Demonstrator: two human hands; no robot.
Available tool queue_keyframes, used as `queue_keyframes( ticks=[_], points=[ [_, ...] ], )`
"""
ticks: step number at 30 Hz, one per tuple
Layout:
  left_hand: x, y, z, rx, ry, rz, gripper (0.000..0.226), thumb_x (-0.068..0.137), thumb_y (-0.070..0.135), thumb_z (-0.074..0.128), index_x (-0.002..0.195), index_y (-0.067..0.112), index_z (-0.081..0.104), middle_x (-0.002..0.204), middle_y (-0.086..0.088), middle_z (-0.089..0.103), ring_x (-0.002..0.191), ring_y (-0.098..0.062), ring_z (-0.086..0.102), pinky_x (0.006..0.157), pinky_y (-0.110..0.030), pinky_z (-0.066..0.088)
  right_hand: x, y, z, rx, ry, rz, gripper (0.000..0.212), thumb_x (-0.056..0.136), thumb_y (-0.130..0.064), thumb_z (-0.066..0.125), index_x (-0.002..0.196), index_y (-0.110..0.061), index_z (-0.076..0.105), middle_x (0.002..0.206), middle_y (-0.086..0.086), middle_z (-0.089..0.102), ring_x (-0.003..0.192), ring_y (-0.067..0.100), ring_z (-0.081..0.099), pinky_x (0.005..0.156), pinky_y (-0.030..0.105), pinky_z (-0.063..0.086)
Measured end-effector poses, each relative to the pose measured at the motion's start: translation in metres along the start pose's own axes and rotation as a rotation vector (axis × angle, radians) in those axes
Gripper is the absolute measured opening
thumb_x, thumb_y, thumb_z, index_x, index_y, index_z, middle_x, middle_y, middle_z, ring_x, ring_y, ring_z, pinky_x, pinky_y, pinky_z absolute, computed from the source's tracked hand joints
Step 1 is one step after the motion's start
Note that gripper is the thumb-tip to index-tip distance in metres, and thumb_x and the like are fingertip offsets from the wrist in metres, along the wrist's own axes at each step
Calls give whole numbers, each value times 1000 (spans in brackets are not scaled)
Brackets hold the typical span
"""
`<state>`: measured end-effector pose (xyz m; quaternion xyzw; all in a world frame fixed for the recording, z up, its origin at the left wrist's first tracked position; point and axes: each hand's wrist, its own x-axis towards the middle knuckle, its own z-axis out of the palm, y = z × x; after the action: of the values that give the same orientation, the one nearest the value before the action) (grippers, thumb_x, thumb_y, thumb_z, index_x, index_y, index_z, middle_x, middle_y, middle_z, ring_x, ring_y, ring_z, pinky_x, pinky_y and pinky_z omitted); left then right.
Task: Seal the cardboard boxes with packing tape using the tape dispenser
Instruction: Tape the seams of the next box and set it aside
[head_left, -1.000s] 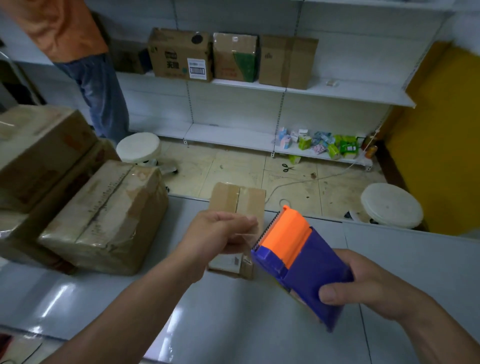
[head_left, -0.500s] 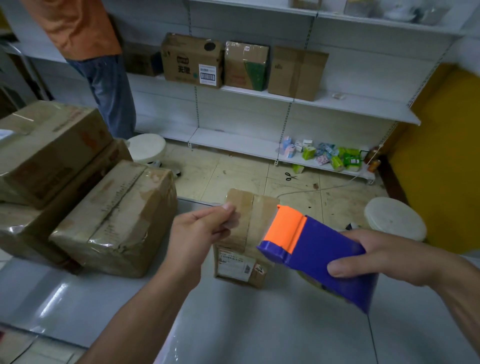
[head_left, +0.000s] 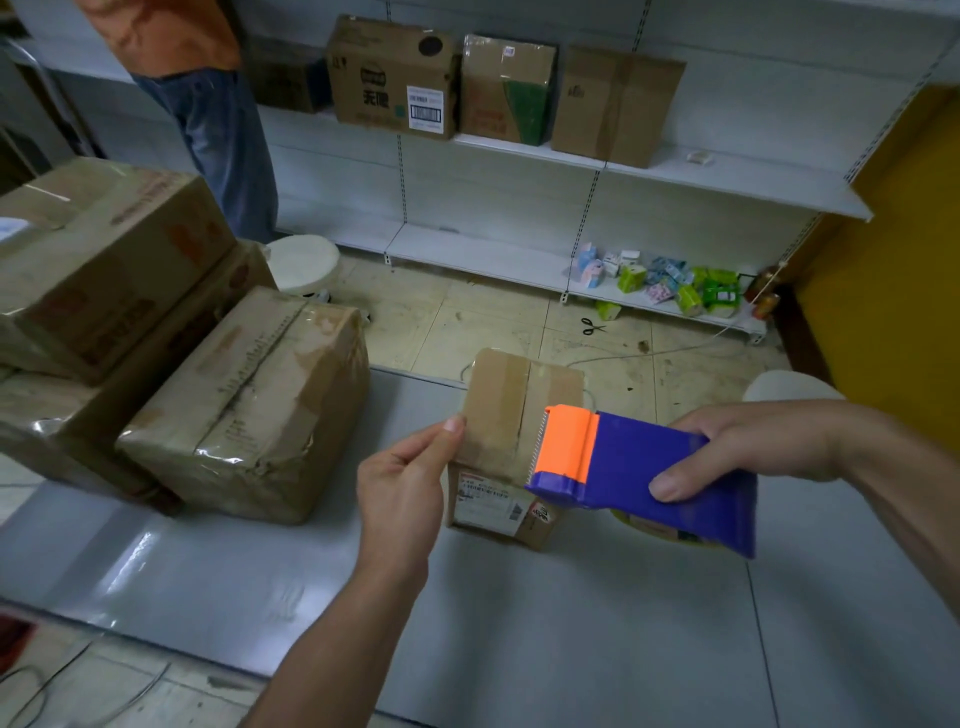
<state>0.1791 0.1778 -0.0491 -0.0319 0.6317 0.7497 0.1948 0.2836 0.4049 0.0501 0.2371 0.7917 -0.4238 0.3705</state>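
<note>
Our right hand (head_left: 753, 441) grasping the purple-and-orange tape dispenser (head_left: 644, 467), our left hand (head_left: 402, 499) pinching the clear tape (head_left: 496, 441) end, tape stretched over the small cardboard box (head_left: 511, 379), grey table (head_left: 571, 623)

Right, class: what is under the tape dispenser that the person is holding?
Beneath the tape dispenser, held by the right hand, sits the small cardboard box on the grey table. A yellowish roll edge peeks out below; the rest is covered.

The tape dispenser (head_left: 639, 478), tilted blade-up a second ago, now lies level in the right hand (head_left: 748, 447), with its orange end over the small box (head_left: 514, 395). The left hand (head_left: 400, 499) has drawn away from the blade, stretching a tape strip (head_left: 493, 447) across the box top.
</note>
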Motion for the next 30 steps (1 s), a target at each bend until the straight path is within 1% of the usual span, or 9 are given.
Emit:
queue_keyframes(
  ticks=[2,5,9,11,14,20,23,27,30],
  points=[
    [3,-6,-6,18,16,-29,15,85,19,73,100,16,77,100,11,75,97,6,66,78,-10,45,5,-1,2,11,-6,8,44,67,-42,71,102,-16,67,96,0,75,85,13,72,67,16,52],
    [9,-8,-10,11,49,-72,9,84,17,74,93,15,78,90,6,77,89,0,70,85,-19,49,10,-3,4,27,-11,7,44,66,-41,71,102,-15,68,95,1,76,84,14,72,63,15,52],
    [16,-9,-9,-22,18,-109,14,86,11,71,97,4,77,89,-3,77,88,-9,72,84,-20,56,11,-4,5,21,-8,12,45,65,-43,71,98,-13,70,93,4,76,82,17,72,62,17,51],
    [18,-11,-7,0,-6,-114,16,87,12,70,99,3,76,91,-5,77,92,-12,72,85,-21,56,7,-4,5,-2,0,23,48,64,-46,72,99,-14,70,94,3,76,85,20,72,66,20,51],
    [17,-13,-5,-13,-16,-123,16,87,11,70,98,2,76,90,-7,77,92,-15,72,81,-19,56,2,-3,5,-36,6,30,55,62,-49,74,103,-12,68,96,5,75,90,26,71,73,25,52],
    [15,-16,-12,23,-39,-115,17,88,14,69,100,4,77,91,-5,77,92,-14,72,88,-23,56,0,1,11,-15,8,44,49,64,-48,72,99,-14,68,94,4,75,87,22,72,67,20,52],
    [17,-14,-14,-11,-7,-130,12,87,14,70,93,5,77,88,-7,77,92,-18,72,85,-26,54,-1,5,12,-9,19,50,52,60,-48,75,98,-14,69,93,4,76,86,23,72,67,21,52],
    [16,-13,-15,-60,-11,-148,11,87,12,69,92,6,76,88,-8,77,91,-18,73,83,-27,54,-1,5,8,-16,40,52,58,55,-48,78,99,-10,70,92,7,76,83,23,72,65,22,52],
    [13,-17,-14,-84,9,-167,11,88,10,68,93,5,76,88,-8,77,90,-18,73,84,-27,55,2,4,7,-19,34,68,56,55,-46,78,99,-12,70,94,7,76,86,25,72,67,24,52]
  ],
)
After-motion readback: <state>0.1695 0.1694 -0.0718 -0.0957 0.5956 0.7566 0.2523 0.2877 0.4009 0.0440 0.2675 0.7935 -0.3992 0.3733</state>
